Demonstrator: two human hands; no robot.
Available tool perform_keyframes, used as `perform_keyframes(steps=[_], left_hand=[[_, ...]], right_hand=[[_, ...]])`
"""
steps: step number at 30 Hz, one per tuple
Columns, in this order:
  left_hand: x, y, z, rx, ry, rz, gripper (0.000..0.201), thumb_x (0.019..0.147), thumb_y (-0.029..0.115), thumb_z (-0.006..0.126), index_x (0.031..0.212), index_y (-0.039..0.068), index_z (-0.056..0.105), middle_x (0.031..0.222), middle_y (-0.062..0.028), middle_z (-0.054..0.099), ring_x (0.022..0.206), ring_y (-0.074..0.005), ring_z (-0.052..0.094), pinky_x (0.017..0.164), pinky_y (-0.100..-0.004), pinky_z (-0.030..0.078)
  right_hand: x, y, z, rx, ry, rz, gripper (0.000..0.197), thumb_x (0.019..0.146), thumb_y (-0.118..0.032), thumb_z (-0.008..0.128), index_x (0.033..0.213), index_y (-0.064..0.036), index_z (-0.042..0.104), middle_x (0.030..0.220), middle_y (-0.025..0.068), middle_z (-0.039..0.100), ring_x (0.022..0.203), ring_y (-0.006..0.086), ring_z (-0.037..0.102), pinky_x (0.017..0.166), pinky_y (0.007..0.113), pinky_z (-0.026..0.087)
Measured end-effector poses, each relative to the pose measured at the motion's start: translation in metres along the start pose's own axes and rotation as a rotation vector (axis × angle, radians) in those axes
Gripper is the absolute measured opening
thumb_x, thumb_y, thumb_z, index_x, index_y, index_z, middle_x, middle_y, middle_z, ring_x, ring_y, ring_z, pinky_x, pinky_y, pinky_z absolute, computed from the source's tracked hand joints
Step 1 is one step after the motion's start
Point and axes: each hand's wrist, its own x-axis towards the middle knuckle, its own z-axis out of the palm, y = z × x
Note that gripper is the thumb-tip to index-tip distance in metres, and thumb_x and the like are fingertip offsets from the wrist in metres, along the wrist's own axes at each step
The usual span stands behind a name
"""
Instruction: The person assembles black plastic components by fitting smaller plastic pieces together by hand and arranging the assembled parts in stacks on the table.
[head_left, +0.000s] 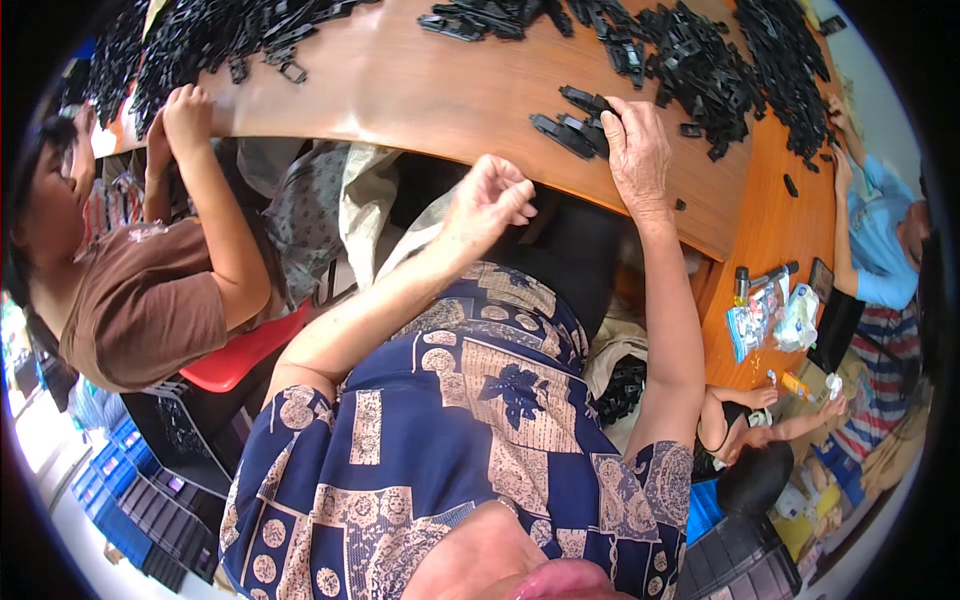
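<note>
My left hand (492, 203) is just off the near table edge, its fingers curled in toward the thumb. Whether anything is inside them is hidden. Over the table front, my right hand (640, 155) has its fingertips closed at the end of a black plastic part (582, 98). Several similar black parts (568, 134) lie in a small group beside it, close to the thumb. To the right of that hand rises a large heap of black plastic parts (695, 75).
More black heaps (230, 40) cover the far left of the wooden table (400, 85). A person in brown (150, 290) sits at left; a person in light blue (885, 240) works at right. A small bottle (741, 287) and plastic bags (765, 315) lie on the right table, near a child (740, 430).
</note>
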Motion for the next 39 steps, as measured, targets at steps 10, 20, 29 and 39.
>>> perform_keyframes(steps=[10,20,29,39], left_hand=[[-0.028,0.016,-0.021,-0.603,0.196,-0.17,0.023,0.094,0.003,0.066,0.112,0.004,0.051,0.114,-0.017,0.065,0.111,-0.0317,0.067,0.093,-0.0377,0.058],[-0.08,0.024,-0.077,-0.655,0.532,-0.22,0.027,0.096,0.006,0.063,0.121,-0.001,0.055,0.12,-0.0181,0.064,0.11,-0.0278,0.065,0.094,-0.0383,0.057],[0.086,0.104,-0.075,1.296,0.437,0.895,0.042,0.084,-0.001,0.06,0.125,0.006,0.06,0.122,-0.0161,0.062,0.114,-0.0362,0.059,0.094,-0.041,0.05],[0.131,0.106,-0.067,1.395,0.169,0.724,0.039,0.081,0.002,0.065,0.119,0.009,0.061,0.111,-0.0148,0.062,0.104,-0.0374,0.057,0.092,-0.045,0.048]], right_hand=[[0.007,-0.106,0.055,0.097,-0.107,-0.18,0.019,0.091,-0.023,0.069,0.106,-0.0123,0.069,0.095,0.0056,0.06,0.088,0.0267,0.062,0.072,0.04,0.052],[-0.003,-0.155,0.06,0.373,-0.176,-0.456,0.028,0.081,-0.022,0.075,0.105,-0.0085,0.067,0.099,0.0056,0.061,0.09,0.024,0.062,0.076,0.037,0.054],[-0.018,-0.028,-0.028,0.061,0.115,0.06,0.017,0.09,-0.006,0.067,0.108,-0.0052,0.068,0.101,0.0119,0.063,0.09,0.03,0.065,0.077,0.04,0.053],[-0.021,0.055,-0.098,-0.349,-0.026,0.008,0.028,0.088,-0.001,0.061,0.116,-0.0053,0.065,0.112,0.0063,0.064,0.101,0.027,0.062,0.084,0.039,0.054]])
